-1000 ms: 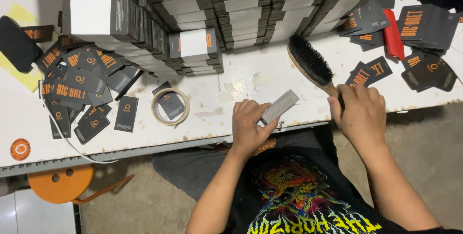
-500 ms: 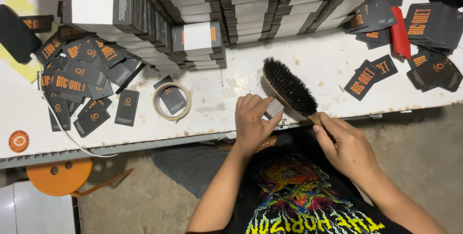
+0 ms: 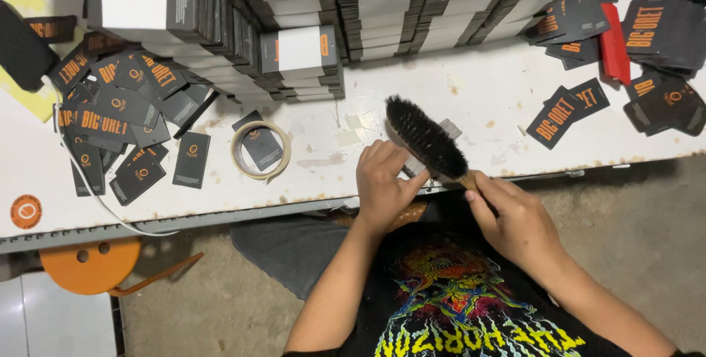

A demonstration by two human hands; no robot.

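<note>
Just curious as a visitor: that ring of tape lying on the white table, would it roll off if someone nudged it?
Probably not: the ring of tape lies flat on the table, so a nudge would likely slide it. It looks thin and nearly used up, so probably light. Stood on edge, it could roll.

Bright, even overhead light falls on the white bench (image 3: 478, 85), which looks nearly washed out at the top. Shadows under the brush (image 3: 426, 138) and both hands are short and soft. Focus is sharp throughout, with the floor dimmer below the bench's edge.
</note>
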